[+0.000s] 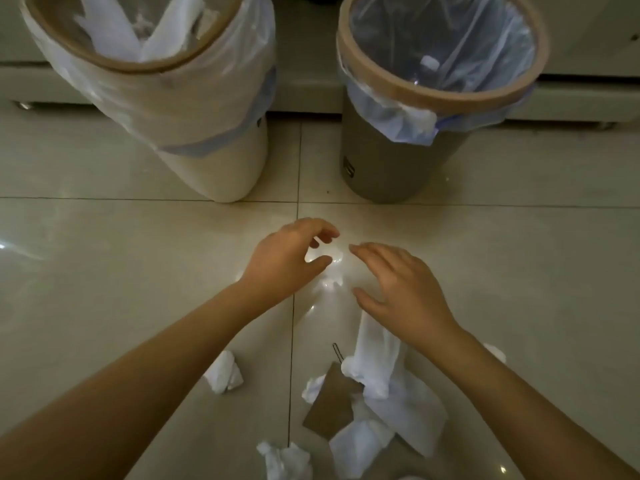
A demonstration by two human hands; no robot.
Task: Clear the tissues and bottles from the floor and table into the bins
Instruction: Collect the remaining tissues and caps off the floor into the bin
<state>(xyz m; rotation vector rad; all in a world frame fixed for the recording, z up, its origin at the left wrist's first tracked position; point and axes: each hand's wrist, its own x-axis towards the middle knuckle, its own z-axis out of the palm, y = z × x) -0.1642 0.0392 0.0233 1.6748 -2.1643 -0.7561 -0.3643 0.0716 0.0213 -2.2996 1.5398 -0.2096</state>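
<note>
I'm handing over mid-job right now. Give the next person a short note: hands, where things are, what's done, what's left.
Left hand and right hand: both reaching for a clear bottle on the floor; grip not yet visible.
Done: tissues lie in the white bin; a bottle is in the grey bin.
Left: this bottle, plus crumpled tissues and a brown card on the floor nearer you.

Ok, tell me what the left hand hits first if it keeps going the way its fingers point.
The left hand has its curled fingers aimed at the clear plastic bottle lying on the floor between both hands. That comes first, though the gap is unclear.
</note>
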